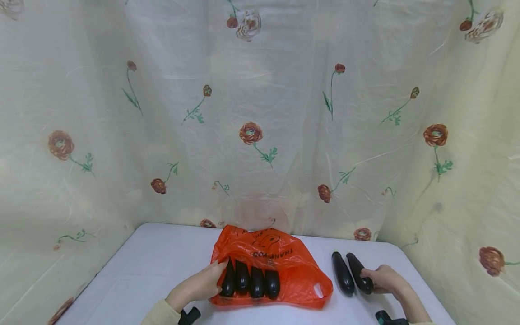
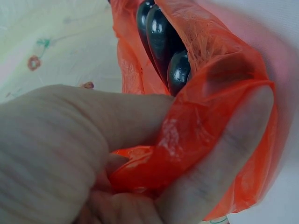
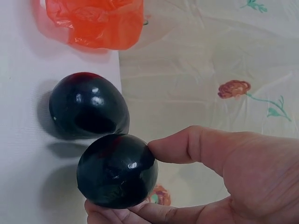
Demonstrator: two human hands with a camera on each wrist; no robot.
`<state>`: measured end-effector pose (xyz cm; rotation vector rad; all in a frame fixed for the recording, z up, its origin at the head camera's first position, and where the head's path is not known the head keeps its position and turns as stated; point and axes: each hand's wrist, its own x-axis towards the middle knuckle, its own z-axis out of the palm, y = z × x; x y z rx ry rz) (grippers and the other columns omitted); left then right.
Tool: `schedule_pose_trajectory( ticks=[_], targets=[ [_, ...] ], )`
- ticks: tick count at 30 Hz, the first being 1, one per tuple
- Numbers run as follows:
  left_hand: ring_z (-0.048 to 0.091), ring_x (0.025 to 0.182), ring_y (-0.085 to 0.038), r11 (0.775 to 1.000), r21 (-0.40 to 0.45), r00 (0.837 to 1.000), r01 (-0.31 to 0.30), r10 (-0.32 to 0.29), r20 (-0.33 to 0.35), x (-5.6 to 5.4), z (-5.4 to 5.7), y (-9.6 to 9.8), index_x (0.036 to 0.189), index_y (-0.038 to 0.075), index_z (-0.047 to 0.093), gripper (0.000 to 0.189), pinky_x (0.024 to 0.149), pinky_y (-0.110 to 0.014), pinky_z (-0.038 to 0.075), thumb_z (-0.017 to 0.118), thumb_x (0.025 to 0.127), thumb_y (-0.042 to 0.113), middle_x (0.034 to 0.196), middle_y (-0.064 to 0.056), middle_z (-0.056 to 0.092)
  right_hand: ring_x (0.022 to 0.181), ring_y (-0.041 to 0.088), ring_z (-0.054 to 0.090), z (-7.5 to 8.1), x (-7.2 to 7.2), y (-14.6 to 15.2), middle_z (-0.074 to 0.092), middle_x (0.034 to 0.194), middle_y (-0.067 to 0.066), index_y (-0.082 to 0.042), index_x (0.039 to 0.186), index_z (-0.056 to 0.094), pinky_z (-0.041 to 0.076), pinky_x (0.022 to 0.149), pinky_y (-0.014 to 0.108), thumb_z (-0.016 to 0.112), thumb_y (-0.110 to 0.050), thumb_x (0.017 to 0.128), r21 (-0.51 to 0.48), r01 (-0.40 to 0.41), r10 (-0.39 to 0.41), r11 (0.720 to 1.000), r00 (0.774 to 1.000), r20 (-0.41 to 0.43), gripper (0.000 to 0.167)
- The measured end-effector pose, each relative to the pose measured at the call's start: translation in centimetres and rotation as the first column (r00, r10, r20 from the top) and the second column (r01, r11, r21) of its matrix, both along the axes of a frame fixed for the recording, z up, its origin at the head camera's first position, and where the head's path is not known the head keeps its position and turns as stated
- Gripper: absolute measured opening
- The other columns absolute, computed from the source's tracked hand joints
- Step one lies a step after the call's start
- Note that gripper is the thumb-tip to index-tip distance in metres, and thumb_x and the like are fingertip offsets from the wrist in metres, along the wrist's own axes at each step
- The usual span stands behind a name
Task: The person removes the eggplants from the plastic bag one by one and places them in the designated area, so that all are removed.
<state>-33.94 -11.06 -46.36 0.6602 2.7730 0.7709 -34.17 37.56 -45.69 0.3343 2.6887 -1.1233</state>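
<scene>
An orange-red plastic bag (image 1: 300,280) lies on the white table with several dark, glossy eggplants (image 1: 257,282) side by side at its opening. My left hand (image 1: 207,282) is at the bag's left side. In the left wrist view, its thumb and fingers pinch a fold of the bag's film (image 2: 187,130), with eggplants (image 2: 161,37) showing inside beyond. To the right of the bag, my right hand (image 1: 383,277) grips an eggplant (image 1: 355,266) near its thick end. In the right wrist view, the thumb presses one side of that eggplant (image 3: 117,172) and fingers pass beneath. Another eggplant (image 1: 343,273) lies just left of it.
The white table (image 1: 170,253) has rounded far corners. A pale flowered plastic sheet (image 1: 284,90) hangs behind it and along both sides. Dark devices are strapped at the left wrist (image 1: 189,315) and the right wrist (image 1: 390,318).
</scene>
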Motion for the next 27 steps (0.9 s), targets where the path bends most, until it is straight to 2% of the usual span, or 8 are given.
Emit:
schedule_pose_trajectory(
  ticks=[14, 21, 27],
  targets=[
    [0.046, 0.132, -0.036, 1.000, -0.005, 1.000, 0.016, -0.016, -0.004, -0.1, -0.1, -0.1, 0.144, -0.007, 0.035, 0.075, 0.103, -0.053, 0.044, 0.070, 0.078, -0.008, 0.148, -0.023, 0.040, 0.071, 0.017, 0.062, -0.8, -0.4, 0.0, 0.056, 0.082, 0.018, 0.025, 0.103, 0.048, 0.059, 0.070, 0.031, 0.059, -0.023, 0.085, 0.001, 0.034, -0.034, 0.999, 0.999, -0.007, 0.053],
    [0.046, 0.131, -0.036, 1.000, -0.008, 1.000, -0.006, 0.006, 0.021, -0.1, -0.1, 0.0, 0.144, -0.007, 0.036, 0.074, 0.102, -0.053, 0.044, 0.070, 0.079, -0.008, 0.148, -0.023, 0.040, 0.074, 0.020, 0.065, -1.4, -0.6, 0.4, 0.059, 0.084, 0.021, 0.028, 0.105, 0.048, 0.060, 0.073, 0.035, 0.062, -0.020, 0.083, -0.013, 0.014, -0.014, 1.000, 1.000, -0.016, 0.055],
    [0.046, 0.132, -0.036, 1.000, 0.001, 1.000, 0.013, -0.013, 0.009, -0.1, -0.1, 0.0, 0.145, -0.005, 0.035, 0.076, 0.103, -0.053, 0.043, 0.070, 0.078, -0.009, 0.148, -0.023, 0.039, 0.077, 0.024, 0.067, -1.3, -0.8, 0.5, 0.064, 0.086, 0.024, 0.029, 0.109, 0.048, 0.060, 0.074, 0.035, 0.061, -0.015, 0.086, 0.001, 0.026, -0.026, 1.000, 1.000, -0.011, 0.051]
  ],
)
